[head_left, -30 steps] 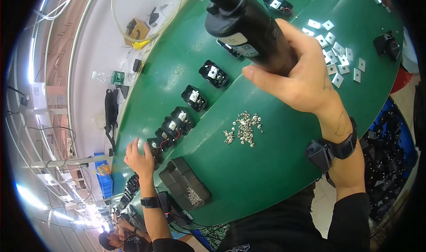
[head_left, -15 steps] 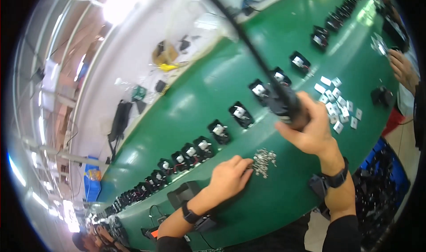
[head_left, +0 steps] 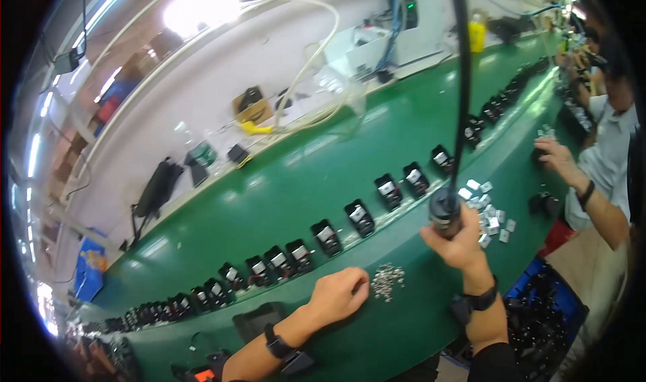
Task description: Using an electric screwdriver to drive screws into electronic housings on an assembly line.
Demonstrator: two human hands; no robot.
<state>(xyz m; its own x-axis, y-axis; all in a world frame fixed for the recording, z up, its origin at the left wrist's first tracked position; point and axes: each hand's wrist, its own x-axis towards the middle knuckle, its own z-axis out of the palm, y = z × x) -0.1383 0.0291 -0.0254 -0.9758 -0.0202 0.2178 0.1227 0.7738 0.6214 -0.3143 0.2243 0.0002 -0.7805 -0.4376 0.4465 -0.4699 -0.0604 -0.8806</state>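
My right hand (head_left: 465, 242) is wrapped round a black electric screwdriver (head_left: 444, 208), which is held upright over the green bench with a cord rising from its top. Its lower tip is hidden behind the hand. Just left of a small heap of silver screws (head_left: 388, 281), my left hand (head_left: 338, 293) is closed, thumb and fingers curled together. Whatever the left fingers pinch, if anything, is too small to make out. To the right of the screwdriver lie several loose white square pieces (head_left: 496, 217).
A long row of black housings with silver parts (head_left: 327, 237) crosses the green bench (head_left: 269, 193). At right, a co-worker's hand (head_left: 562, 160) reaches over the bench. Below is a blue bin of black parts (head_left: 538, 315). A black holder (head_left: 259, 319) stands by my left forearm.
The view has swung, so the bench sits differently. The screwdriver's cord now hangs nearly vertical. My left hand has drawn slightly off the screw heap, its fingers curled more tightly.
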